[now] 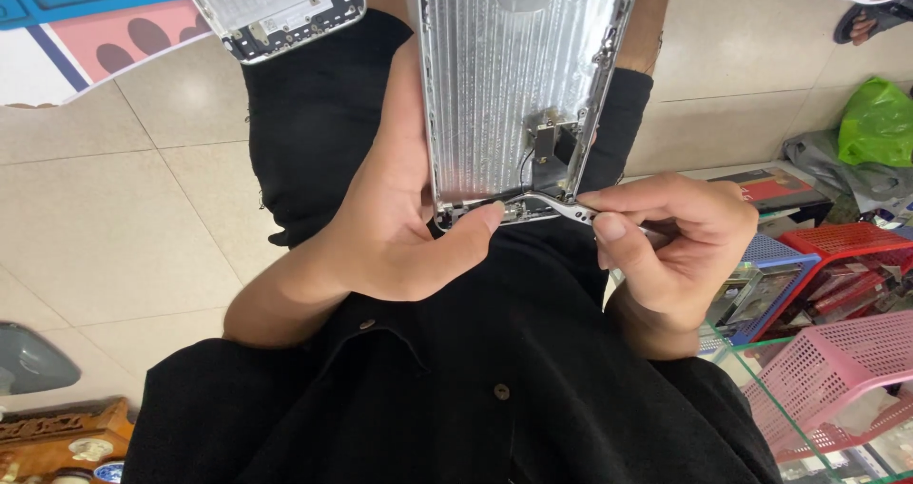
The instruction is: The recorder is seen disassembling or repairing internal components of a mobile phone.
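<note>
The phone housing [518,85] is an empty metal back shell, held over the person's lap with its bare ribbed inside facing the camera; no board, battery or screen sits in it, so the stripping looks largely done. What remains, as far as can be seen, is a small bracket with a thin dark cable [549,151] near the lower end, plus the fittings along the bottom edge; whether any screws are left cannot be told.

The long axis of the housing runs from top to bottom of the view, slightly tilted; its bottom edge points toward the person's body, and its far end passes out of frame at the top.

The left hand [395,222] is clamped on the lower left side of the housing, thumb pressed on the bottom edge; the right hand [666,246] is closed on tweezers [561,205], whose tips touch that bottom edge just beside the thumb.

A second housing [276,9] lies further up at left; coloured baskets [837,389] stand at right.
</note>
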